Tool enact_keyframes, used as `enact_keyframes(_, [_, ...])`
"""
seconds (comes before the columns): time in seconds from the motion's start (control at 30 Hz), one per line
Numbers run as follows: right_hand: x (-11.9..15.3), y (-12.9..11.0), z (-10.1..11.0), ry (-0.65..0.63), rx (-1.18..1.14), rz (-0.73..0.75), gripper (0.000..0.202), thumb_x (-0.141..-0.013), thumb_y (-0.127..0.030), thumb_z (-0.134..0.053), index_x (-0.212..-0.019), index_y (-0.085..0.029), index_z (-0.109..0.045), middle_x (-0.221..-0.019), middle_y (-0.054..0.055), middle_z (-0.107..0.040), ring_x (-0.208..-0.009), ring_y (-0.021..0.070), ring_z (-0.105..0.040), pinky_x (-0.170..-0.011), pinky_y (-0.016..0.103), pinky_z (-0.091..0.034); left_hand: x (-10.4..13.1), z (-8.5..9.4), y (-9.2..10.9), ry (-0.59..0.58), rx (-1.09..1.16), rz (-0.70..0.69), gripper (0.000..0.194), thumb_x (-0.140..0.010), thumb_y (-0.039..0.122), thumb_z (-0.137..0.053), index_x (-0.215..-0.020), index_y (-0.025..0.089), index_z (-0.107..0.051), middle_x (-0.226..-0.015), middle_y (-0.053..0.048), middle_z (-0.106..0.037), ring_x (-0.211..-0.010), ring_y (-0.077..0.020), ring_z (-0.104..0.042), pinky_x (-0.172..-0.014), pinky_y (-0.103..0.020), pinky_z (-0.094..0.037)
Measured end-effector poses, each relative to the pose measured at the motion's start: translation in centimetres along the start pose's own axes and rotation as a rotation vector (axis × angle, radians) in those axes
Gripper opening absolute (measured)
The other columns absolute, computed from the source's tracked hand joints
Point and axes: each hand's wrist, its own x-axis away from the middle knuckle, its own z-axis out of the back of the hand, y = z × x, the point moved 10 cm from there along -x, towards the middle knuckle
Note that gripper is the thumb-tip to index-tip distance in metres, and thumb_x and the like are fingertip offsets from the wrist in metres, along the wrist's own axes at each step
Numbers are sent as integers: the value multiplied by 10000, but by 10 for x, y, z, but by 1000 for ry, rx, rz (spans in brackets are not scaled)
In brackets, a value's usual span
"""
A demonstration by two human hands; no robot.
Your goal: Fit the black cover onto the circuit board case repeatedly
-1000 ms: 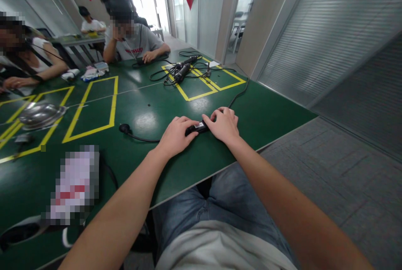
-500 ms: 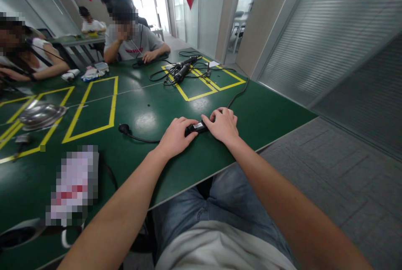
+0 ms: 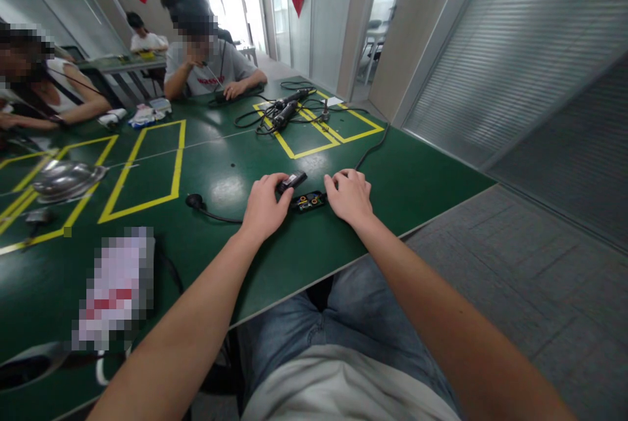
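Observation:
My left hand [image 3: 267,206] is closed on a black adapter cover [image 3: 294,180], raised and tilted, with a pale label on it. Just below lies the open black adapter base [image 3: 310,201], where a circuit board with yellow-orange parts shows. My right hand [image 3: 349,195] is closed at the right end of this base; its fingertips are partly hidden. A black cord [image 3: 370,150] runs from behind the right hand toward the back. To the left, a black plug [image 3: 195,201] lies on its cord, which passes under my left hand.
Black corded tools [image 3: 287,110] lie inside yellow tape frames on the green table [image 3: 432,166]. At left are a shiny metal part [image 3: 69,179] and a blurred-out object [image 3: 118,284]. Across the table sits a person in grey [image 3: 206,68]; another person [image 3: 63,87] is at far left.
The adapter's cover has come off the base and moved up and left in my left hand, exposing the circuit board. My right hand has stayed nearly in place.

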Motion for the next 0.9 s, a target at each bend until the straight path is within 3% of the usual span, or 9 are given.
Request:
enact_keyframes(0.17, [-1,0,0,10,-17,15,328,-1030,-386,-508,-800,-231,-684,-1286,163,-666,-1281,359,-526,-1117,567,-411,1,-2,-19,-25,-137,91,242,-979,249,-661,-1210,219,-724,-1224,-121,-760,-1122,-334,-680,-1041,-528,-558])
enact_keyframes(0.3, [0,0,-1,7,5,10,323,-1017,-367,-523,-755,-232,-655,-1284,161,-662,-1280,352,-528,-1113,558,-421,4,2,-12,2,-188,77,227,-979,287,-663,-1173,227,-764,-1301,-142,-676,-1184,-341,-647,-1046,-518,-562])
enact_keyframes(0.37, [1,-1,-2,14,14,14,318,-1008,-369,-539,-741,-235,-649,-1280,157,-664,-1278,350,-530,-1112,558,-425,4,3,-6,-3,-228,48,216,-1007,336,-625,-1063,220,-799,-1213,-144,-668,-1143,-338,-633,-1014,-514,-569])
enact_keyframes(0.53, [1,-3,-2,52,30,36,344,-996,-405,-552,-721,-239,-673,-1287,168,-665,-1292,363,-517,-1108,580,-431,6,-6,5,-120,-373,-36,489,-1075,473,-496,-816,225,-829,-942,-133,-650,-983,-323,-603,-885,-482,-573])
enact_keyframes(0.7, [2,-3,-3,45,49,36,392,-1010,-463,-553,-725,-231,-688,-1324,181,-656,-1328,370,-505,-1120,581,-426,7,-12,6,-164,-424,-28,551,-1099,483,-443,-824,213,-838,-903,-136,-629,-953,-321,-614,-866,-462,-566])
enact_keyframes(0.9, [0,0,-1,32,13,31,439,-1065,-473,-473,-797,-223,-713,-1366,191,-643,-1345,374,-496,-1123,591,-414,5,-9,6,-126,-378,-27,562,-1109,496,-420,-864,221,-845,-909,-126,-621,-955,-311,-617,-864,-446,-568])
